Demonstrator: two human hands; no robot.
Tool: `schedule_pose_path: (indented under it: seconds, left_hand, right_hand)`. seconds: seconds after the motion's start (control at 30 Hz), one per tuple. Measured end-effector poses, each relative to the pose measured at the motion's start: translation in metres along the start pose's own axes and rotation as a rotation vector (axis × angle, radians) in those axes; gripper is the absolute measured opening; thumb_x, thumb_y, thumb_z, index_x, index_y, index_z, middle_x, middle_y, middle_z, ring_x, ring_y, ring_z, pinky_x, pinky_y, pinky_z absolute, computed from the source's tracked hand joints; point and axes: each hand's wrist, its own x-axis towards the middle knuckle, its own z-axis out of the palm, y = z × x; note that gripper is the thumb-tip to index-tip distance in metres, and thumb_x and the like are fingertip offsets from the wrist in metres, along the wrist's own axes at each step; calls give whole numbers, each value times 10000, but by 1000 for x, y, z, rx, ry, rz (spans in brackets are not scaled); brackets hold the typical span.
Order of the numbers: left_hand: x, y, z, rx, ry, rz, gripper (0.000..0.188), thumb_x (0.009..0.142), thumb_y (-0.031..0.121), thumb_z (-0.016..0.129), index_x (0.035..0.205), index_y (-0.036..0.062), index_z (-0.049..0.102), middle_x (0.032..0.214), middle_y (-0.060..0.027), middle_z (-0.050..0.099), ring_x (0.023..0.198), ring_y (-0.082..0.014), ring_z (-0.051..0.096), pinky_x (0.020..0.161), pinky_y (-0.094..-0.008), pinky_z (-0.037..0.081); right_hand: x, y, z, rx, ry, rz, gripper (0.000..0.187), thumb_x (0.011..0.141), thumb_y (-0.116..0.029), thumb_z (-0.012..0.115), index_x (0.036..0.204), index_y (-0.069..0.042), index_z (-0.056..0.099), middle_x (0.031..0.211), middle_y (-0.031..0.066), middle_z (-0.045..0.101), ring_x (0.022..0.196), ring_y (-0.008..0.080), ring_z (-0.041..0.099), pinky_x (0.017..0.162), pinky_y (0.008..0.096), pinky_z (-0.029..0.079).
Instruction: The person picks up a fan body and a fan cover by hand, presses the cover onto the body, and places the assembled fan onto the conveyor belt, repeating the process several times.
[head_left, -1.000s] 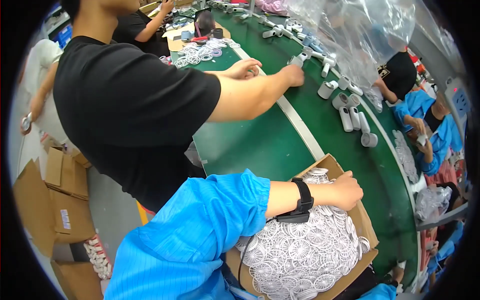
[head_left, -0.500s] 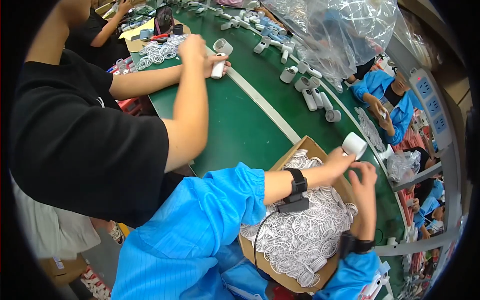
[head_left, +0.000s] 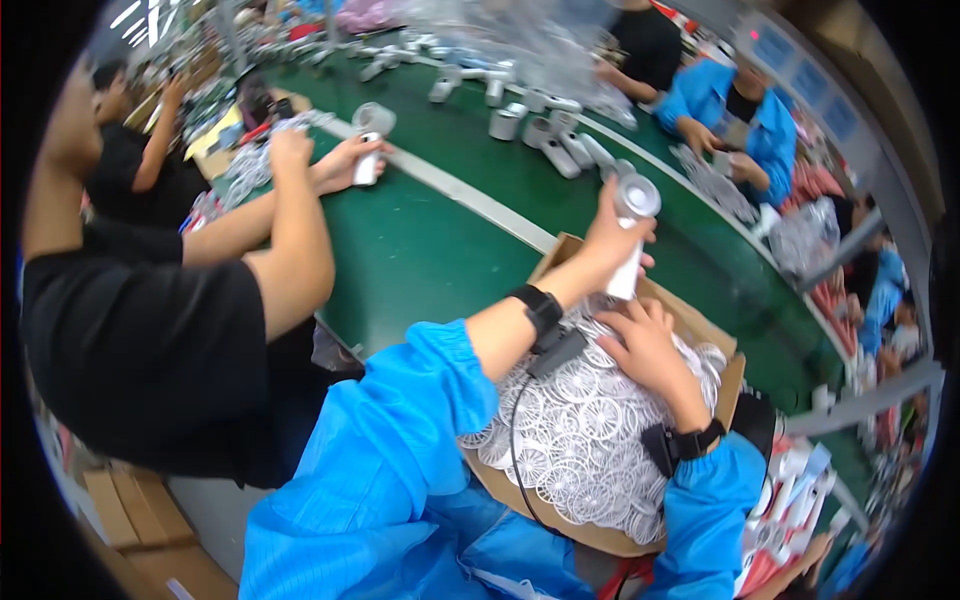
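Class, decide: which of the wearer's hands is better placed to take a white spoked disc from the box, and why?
Probably the right hand: it is low over the white spoked discs in the box, while the left hand is occupied, gripping the white handheld device.

You wear blue sleeves (head_left: 375, 440) with gathered cuffs (head_left: 467, 372) — and black wrist straps (head_left: 537, 306) bearing dark boxes (head_left: 558, 355), a thin cable (head_left: 516, 450) hanging from the left one.
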Motion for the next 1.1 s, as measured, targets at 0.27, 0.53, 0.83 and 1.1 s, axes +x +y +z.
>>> schedule_pose_path:
  seconds: [0.27, 0.53, 0.83, 1.1]
  left_hand:
    - [-2, 1, 10, 102, -111, -40, 771, 888, 126, 595, 1442, 277, 80, 914, -101, 583, 599, -207, 630, 438, -324, 513]
    - [1, 5, 1, 102, -30, -25, 818, 886, 126, 591, 1461, 258, 25, 956, -109, 580, 679, -198, 638, 464, -325, 527]
    - [-21, 10, 30, 114, -194, 97, 950, 825, 39, 652, 1476, 270, -1, 1036, -104, 563, 815, -189, 628, 536, -329, 564]
    - [-27, 7, 44, 241, -164, 394, 958, 787, -56, 640, 1479, 222, 39, 1100, -99, 519, 855, -159, 606, 574, -285, 561]
  right_hand:
    - [-4, 32, -16, 101, 28, 19, 279, 778, -169, 661, 1054, -176, 691, 1069, 33, 640, 1012, 254, 469, 922, 392, 316]
    - [-9, 47, -29, 93, 195, 13, 138, 789, -115, 652, 914, -98, 707, 957, -1, 668, 936, 178, 507, 860, 337, 373]
    - [-1, 63, -30, 1348, 603, 418, 178, 907, -120, 586, 1057, -23, 589, 969, -17, 624, 859, 73, 542, 745, 230, 427]
    - [2, 55, -28, 707, 953, 214, 323, 811, -65, 678, 1106, -30, 551, 1007, 47, 613, 926, 196, 557, 830, 324, 438]
